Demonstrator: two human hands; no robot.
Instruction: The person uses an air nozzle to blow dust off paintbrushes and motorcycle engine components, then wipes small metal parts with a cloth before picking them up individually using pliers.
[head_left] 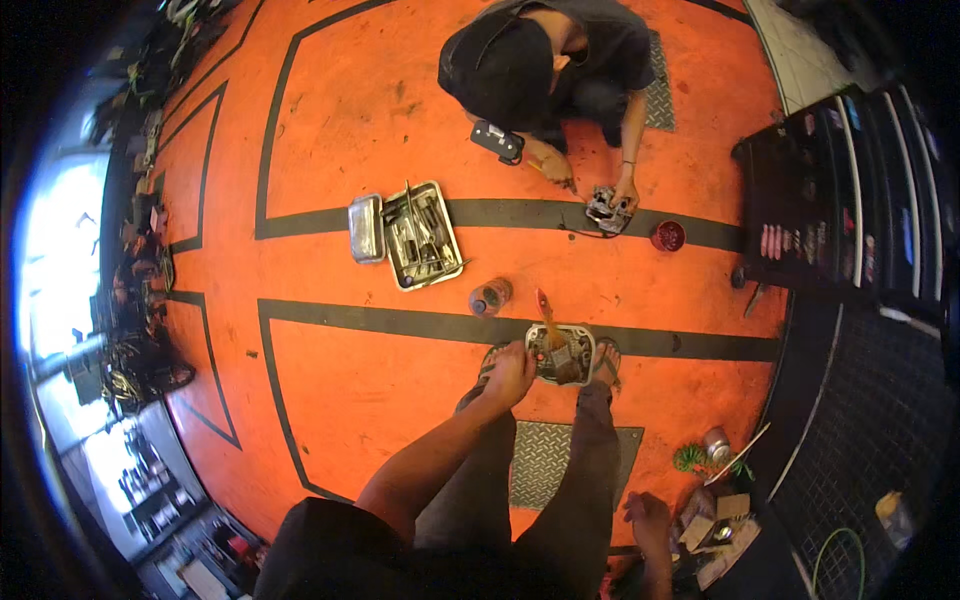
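Between my feet, a small metal tray (591, 348) sits on the floor with murky brown liquid and a dark part in it. My left hand (512, 373) is closed at its left edge, the fingertips partly hidden. A paintbrush (543, 305) with a red handle leans in the tray, bristles inward. Beyond it stands a dark bottle (491, 297). My right hand (649, 521) hangs low at the right, fingers loosely apart and seemingly holding nothing, near some cardboard boxes (733, 506).
Ahead, a person in dark clothes crouches, working on a metal part (608, 211) beside a red bowl (668, 236). A tool tray (455, 268) lies left of them, with a lidded container (366, 228) alongside. A black tool cabinet (800, 200) stands right. Under my legs is a tread-plate mat (541, 467).
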